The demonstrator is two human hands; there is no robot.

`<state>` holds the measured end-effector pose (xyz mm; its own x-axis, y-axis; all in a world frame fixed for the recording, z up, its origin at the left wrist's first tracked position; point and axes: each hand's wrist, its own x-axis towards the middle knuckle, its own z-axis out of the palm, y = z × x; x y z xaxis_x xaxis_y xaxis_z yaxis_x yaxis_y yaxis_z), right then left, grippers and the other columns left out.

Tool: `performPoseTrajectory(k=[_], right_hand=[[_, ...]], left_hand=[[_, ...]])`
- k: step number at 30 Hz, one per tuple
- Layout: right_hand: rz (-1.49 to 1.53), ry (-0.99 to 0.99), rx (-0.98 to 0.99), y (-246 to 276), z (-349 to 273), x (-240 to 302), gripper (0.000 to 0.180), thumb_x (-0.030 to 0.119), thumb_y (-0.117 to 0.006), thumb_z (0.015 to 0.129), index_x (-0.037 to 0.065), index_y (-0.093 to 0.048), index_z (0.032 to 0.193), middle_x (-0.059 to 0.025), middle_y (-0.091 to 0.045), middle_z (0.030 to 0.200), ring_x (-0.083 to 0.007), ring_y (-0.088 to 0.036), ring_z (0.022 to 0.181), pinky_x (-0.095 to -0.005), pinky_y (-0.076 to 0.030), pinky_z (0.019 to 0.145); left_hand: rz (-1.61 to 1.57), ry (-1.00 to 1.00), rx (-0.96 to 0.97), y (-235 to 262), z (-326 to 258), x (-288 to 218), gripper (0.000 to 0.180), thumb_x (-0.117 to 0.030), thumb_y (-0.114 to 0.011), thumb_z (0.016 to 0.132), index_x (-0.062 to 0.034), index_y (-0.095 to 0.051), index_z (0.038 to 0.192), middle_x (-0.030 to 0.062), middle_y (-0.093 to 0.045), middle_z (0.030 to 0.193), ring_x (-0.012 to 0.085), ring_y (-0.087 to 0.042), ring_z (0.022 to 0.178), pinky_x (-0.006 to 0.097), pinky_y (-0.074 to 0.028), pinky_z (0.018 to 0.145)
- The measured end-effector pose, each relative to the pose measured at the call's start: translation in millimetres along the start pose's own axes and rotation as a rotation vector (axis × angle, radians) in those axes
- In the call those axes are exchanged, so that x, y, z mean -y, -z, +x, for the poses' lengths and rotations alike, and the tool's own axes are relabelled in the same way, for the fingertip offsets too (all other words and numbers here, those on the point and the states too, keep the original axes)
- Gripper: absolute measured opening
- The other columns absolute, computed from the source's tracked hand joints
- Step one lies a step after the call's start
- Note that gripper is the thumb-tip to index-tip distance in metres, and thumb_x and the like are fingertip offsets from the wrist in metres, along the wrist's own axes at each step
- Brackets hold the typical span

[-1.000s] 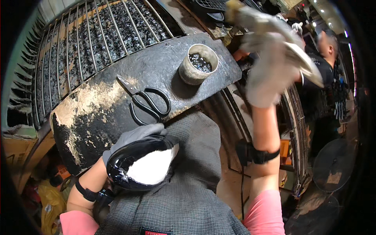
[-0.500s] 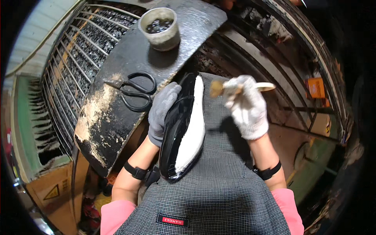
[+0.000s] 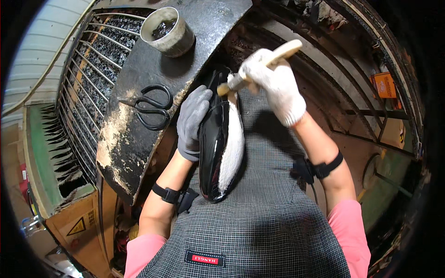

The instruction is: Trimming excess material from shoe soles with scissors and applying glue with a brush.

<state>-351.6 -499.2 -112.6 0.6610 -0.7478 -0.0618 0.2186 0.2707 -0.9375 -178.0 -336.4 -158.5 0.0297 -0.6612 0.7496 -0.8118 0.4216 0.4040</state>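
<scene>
Across my lap, on a dark checked apron [image 3: 273,157], lies a glossy black shoe [image 3: 212,143] on its side, its pale white sole [image 3: 233,139] turned up to the right. My left hand [image 3: 193,121], in a grey glove, grips the shoe's upper from the left. A white knit glove covers my right hand [image 3: 273,83], which is closed round a brush [image 3: 286,50] with a light handle. The brush's yellowish bristles meet the far end of the shoe, at the border between sole and black upper. Fingers of the left hand partly hide the shoe's side.
To the left, a worn black board [image 3: 134,157] carries black-handled scissors [image 3: 155,106] and a grubby plastic cup [image 3: 174,39] of dark liquid. Beyond it stands a wire rack [image 3: 92,62] by a green-edged box [image 3: 44,162]. Dark metal shelving [image 3: 333,83] curves along the right, with an orange box [image 3: 384,85].
My right hand has moved up and left, bringing the brush from beside the shoe onto its far end. My left hand still holds the shoe. The view has shifted slightly.
</scene>
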Motion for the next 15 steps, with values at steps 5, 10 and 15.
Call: performPoseTrajectory(k=[5,10,15], right_hand=[[0.005,0.100,-0.053,-18.3,-67.0,30.9,0.009,0.007,-0.065,0.094,0.003,-0.057,0.094,-0.0154,-0.068,0.092,-0.0118,-0.058,0.067,-0.0259,-0.049,0.063],[-0.112,0.273,0.061,-24.6,-107.8,76.9,0.013,0.002,-0.061,0.087,0.005,-0.050,0.093,-0.0147,-0.059,0.091,-0.0216,-0.061,0.085,-0.0347,-0.054,0.075],[-0.071,0.837,0.223,-17.9,-94.8,89.9,0.033,0.034,-0.078,0.090,0.012,-0.060,0.074,-0.0062,-0.066,0.073,-0.0225,-0.060,0.063,-0.0351,-0.051,0.060]], left_hand=[[-0.038,-0.039,0.058,-1.3,11.3,10.2,0.052,-0.008,-0.075,0.085,-0.0027,-0.057,0.133,0.0211,-0.066,0.132,0.0438,-0.063,0.125,0.052,-0.051,0.105],[-0.010,0.006,0.137,-2.4,47.9,3.4,0.040,-0.003,-0.071,0.090,-0.0036,-0.062,0.129,0.0176,-0.066,0.132,0.0325,-0.065,0.121,0.041,-0.049,0.106],[-0.077,0.153,0.382,14.5,85.7,-3.3,0.069,-0.017,-0.088,0.068,-0.0020,-0.060,0.130,0.0174,-0.066,0.120,0.0392,-0.064,0.107,0.042,-0.052,0.095]])
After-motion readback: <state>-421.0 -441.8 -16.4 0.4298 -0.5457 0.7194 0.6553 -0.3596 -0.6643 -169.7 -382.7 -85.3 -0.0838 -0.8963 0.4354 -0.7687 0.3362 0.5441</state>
